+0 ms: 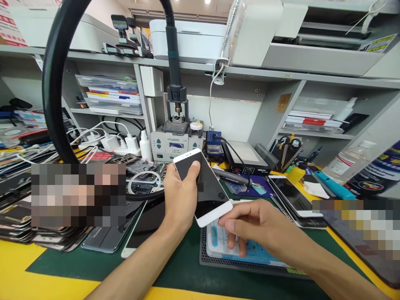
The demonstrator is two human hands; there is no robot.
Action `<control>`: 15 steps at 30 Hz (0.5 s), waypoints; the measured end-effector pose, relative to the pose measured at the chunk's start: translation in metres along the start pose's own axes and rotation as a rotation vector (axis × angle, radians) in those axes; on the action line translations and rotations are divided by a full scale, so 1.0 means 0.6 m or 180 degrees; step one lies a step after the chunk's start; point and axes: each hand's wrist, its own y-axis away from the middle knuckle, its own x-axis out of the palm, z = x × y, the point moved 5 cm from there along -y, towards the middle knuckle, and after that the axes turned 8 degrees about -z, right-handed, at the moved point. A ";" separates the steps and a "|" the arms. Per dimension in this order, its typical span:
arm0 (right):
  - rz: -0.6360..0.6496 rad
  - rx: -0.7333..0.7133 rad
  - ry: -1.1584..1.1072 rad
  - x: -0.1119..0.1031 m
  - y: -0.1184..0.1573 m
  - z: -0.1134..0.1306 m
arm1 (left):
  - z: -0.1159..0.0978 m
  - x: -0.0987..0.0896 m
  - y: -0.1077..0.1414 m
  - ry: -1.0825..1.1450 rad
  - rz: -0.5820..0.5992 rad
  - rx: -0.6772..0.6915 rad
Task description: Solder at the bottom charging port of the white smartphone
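Through the head camera I see the shelf (312,78) running across the whole view behind the phone (212,183), with the yellow table (18,258) below and in front of it. On the table, a dark green mat (184,275) spreads beneath the phone. Beyond the phone's far end stands the station (171,140), well apart from it. Below and to the right of the phone lies a dark mesh tray (206,260), with a clear blue-tinted case (218,248) in it. My left hand (179,196) is on the phone's left side, nearer its far end, clamping it with the thumb over the dark screen and the fingers at the edge. My right hand (261,218) is at the phone's near right corner, its fingers loosely curled and parted, pinching nothing that I can make out; whether a fingertip touches the phone's edge I can't tell. The phone is held above the mat, its long axis slanting from far left to near right, so its white near end lies just ahead of and left of my right hand. That end is the right hand's to reach; the left has the far half.
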 end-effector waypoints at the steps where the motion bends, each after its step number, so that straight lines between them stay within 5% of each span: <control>1: -0.0019 0.0002 0.0052 -0.003 -0.001 -0.001 | -0.001 0.000 0.000 0.0031 -0.0009 -0.0055; 15: -0.0126 -0.0192 -0.0274 -0.008 -0.006 0.002 | 0.017 0.010 0.010 0.0272 0.0141 -0.1234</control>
